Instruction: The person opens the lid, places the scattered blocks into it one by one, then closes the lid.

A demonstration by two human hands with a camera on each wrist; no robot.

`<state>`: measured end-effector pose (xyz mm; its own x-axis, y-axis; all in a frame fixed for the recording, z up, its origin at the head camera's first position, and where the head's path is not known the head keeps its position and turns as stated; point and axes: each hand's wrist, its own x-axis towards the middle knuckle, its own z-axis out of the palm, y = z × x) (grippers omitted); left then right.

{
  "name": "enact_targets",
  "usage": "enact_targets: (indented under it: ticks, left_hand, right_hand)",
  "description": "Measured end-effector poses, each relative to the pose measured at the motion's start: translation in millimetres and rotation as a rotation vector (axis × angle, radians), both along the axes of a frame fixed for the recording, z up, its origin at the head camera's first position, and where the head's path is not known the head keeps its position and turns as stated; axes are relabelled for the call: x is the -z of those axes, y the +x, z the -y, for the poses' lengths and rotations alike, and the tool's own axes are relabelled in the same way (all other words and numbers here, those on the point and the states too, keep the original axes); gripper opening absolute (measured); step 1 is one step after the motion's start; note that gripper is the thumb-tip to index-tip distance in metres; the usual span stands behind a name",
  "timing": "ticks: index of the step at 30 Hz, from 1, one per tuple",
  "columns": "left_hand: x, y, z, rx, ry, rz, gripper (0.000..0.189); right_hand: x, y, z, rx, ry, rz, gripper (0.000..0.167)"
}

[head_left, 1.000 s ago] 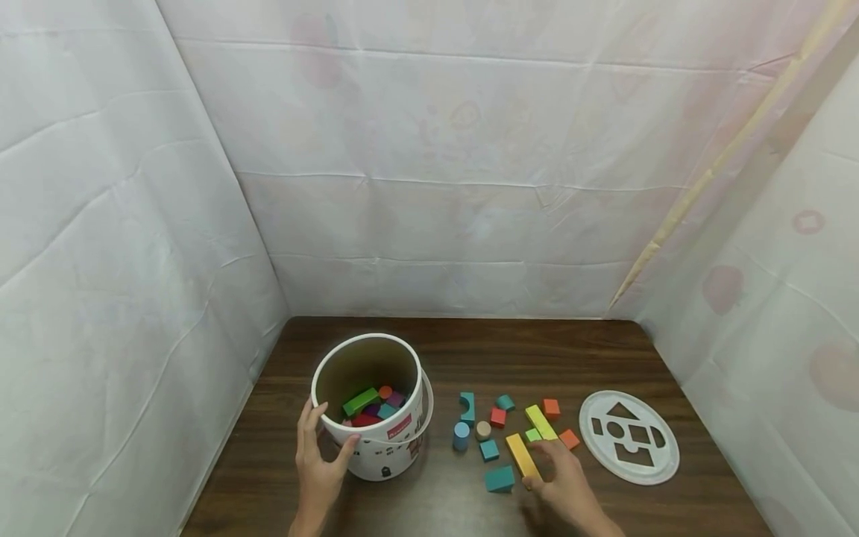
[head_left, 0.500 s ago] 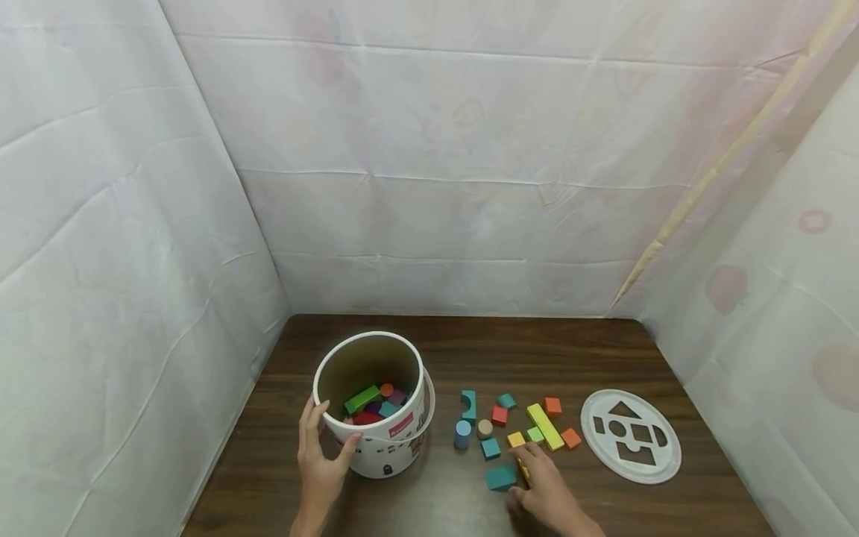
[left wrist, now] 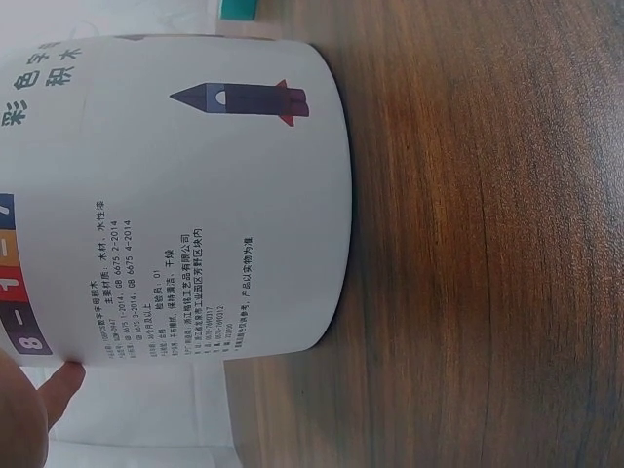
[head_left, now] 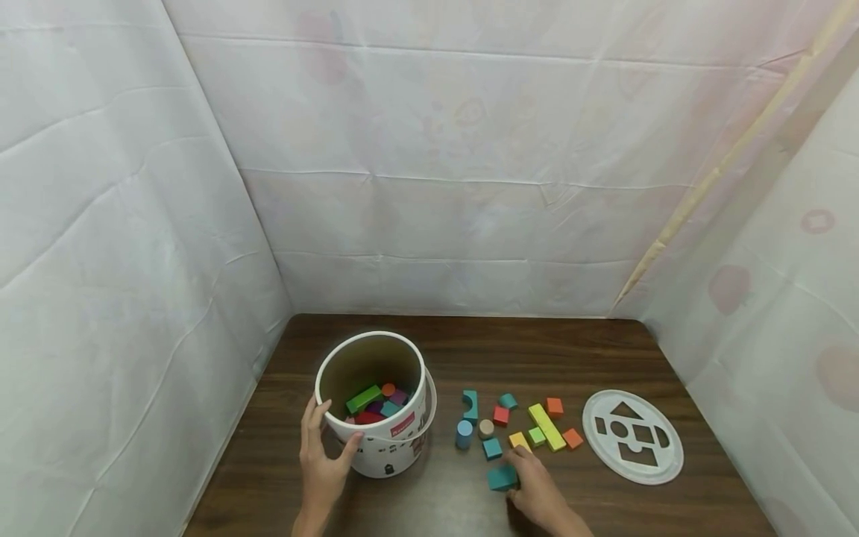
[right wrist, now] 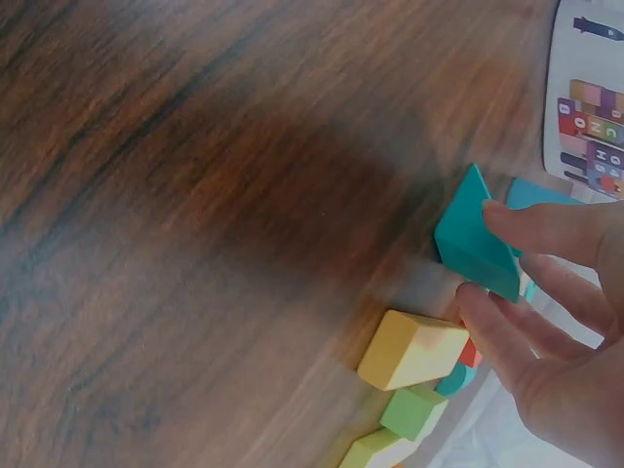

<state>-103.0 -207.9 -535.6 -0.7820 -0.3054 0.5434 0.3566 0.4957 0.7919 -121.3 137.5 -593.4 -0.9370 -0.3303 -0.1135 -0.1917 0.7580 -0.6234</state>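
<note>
Nearest you, your right hand [head_left: 540, 496] pinches the teal wedge [head_left: 499, 478] between thumb and fingers, at the near edge of the loose blocks; whether the wedge is off the table [head_left: 443, 350] is hard to tell, as its underside is hidden. Your left hand [head_left: 322, 473] grips the side of the white bucket [head_left: 376, 453], thumb and fingers spread around its wall and rim.

Progress is judged partial: the bucket is open, with a green block [head_left: 365, 399] and several others inside. About a dozen pieces remain outside it, among them the teal cube [head_left: 492, 448], yellow block [head_left: 518, 441] and blue cylinder [head_left: 464, 434], with the cut-out disc [head_left: 628, 437] lying flat to their right and the teal arch [head_left: 473, 410] farther off.

Against one second ago, your right hand has shifted from the yellow block to the wedge; your left hand and the bucket show no marked change
</note>
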Motion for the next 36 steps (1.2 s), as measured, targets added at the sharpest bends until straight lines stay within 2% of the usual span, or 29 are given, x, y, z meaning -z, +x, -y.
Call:
enact_targets:
  ticks: [6,20,27,36]
  left_hand:
    - [2.3,-0.8,0.4,-0.007,-0.013,0.002,0.075]
    - [2.9,-1.4,0.8,0.011,0.011,-0.047,0.075]
    - [35.4,-15.4,11.1,0.008,0.015,-0.039,0.081]
    - [38.0,-16.1,12.2,0.006,-0.002,-0.033,0.079]
  right_hand:
    - [8.1,-1.7,3,-0.009,-0.012,-0.026,0.030]
    - [11.8,-5.1,7,0.047,0.003,-0.012,0.029]
    - [4.8,-4.0,5,0.047,-0.015,-0.004,0.031]
    - [-7.5,-2.1,8,0.025,-0.036,-0.063,0.029]
